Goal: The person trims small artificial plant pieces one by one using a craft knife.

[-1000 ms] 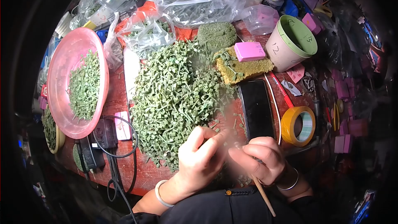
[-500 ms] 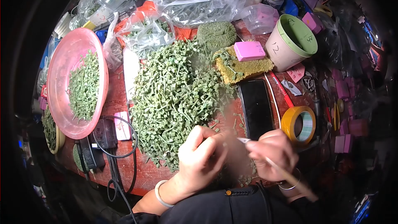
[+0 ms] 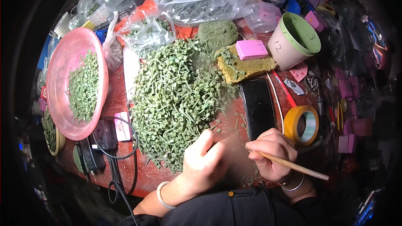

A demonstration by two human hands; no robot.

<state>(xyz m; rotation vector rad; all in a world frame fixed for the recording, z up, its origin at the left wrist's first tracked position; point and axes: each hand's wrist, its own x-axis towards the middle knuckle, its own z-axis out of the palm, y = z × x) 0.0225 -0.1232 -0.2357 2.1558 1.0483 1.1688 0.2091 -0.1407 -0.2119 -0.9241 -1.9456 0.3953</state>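
A heap of small green pieces (image 3: 176, 104) covers the middle of the red table. My left hand (image 3: 205, 161) is closed at the heap's lower right edge, its fingertips pinched together; what they hold, if anything, is too small and blurred to name. To the right, my right hand (image 3: 272, 155) grips a thin wooden-handled tool (image 3: 299, 168), whose handle points down to the right. The tool's tip lies by my fingertips, facing my left hand. The two hands are apart. Just beyond my right hand lies a black phone (image 3: 257, 109).
A pink bowl (image 3: 58, 88) with green pieces stands left, near black cables (image 3: 115, 169). Yellow tape (image 3: 301, 125), a red pen (image 3: 284, 90) and a green-lined cup (image 3: 289, 46) are right. A pink block (image 3: 251, 50) rests on a yellow sponge (image 3: 245, 69). Plastic bags (image 3: 201, 2) lie behind.
My right hand first moved away from my left hand, to the right, and the tool's handle has swung outward to the right. My left hand has stayed nearly in place.
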